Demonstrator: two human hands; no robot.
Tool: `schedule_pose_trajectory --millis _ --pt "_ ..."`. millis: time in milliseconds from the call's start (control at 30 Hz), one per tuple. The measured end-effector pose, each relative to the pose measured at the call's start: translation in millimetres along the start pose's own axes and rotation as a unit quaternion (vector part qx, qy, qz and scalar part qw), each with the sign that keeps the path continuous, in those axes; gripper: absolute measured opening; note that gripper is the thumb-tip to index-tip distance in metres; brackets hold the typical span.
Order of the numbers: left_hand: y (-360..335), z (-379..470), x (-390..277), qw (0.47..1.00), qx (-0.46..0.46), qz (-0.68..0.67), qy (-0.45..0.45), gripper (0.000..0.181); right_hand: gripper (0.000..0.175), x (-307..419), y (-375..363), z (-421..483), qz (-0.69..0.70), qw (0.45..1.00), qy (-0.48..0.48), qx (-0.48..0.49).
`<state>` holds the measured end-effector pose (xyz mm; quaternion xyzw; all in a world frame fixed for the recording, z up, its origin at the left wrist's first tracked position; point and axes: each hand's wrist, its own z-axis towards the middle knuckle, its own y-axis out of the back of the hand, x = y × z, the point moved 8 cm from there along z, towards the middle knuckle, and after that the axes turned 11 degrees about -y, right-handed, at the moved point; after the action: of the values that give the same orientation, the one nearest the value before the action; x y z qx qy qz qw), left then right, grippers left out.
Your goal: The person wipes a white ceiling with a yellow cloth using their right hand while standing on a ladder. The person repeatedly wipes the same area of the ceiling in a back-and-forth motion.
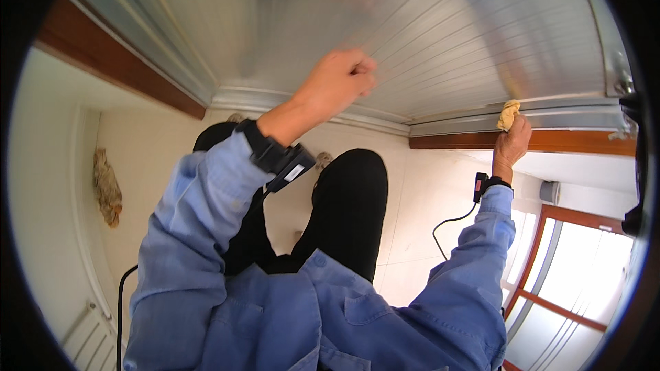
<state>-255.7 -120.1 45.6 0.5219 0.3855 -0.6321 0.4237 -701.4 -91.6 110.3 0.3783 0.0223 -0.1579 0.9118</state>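
My right hand grips a crumpled yellow cloth. The cloth meets the metal frame strip along the edge of a ribbed, shiny metal door. My left hand is held up before that door, its fingers curled in with nothing visible in them. Whether this hand touches the panel cannot be told. A blurred reflection shows in the metal.
Brown wooden trim borders the doorway on both sides. A dirty, bunched rag lies on the pale tiled floor at left. Black cables run from devices on both wrists. At right stands a wood-framed glass door.
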Motion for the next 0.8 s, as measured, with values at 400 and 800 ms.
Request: schedule_pose_trajectory --millis 400,800 --pt "7 -7 -10 0.998 -0.021 -0.039 0.043 0.025 0.022 -6 37 30 -0.083 0.980 0.072 -0.168" --pt "22 -12 -24 0.997 -0.048 -0.033 0.047 0.024 0.015 11 -82 -75 -0.057 0.991 0.069 0.095"
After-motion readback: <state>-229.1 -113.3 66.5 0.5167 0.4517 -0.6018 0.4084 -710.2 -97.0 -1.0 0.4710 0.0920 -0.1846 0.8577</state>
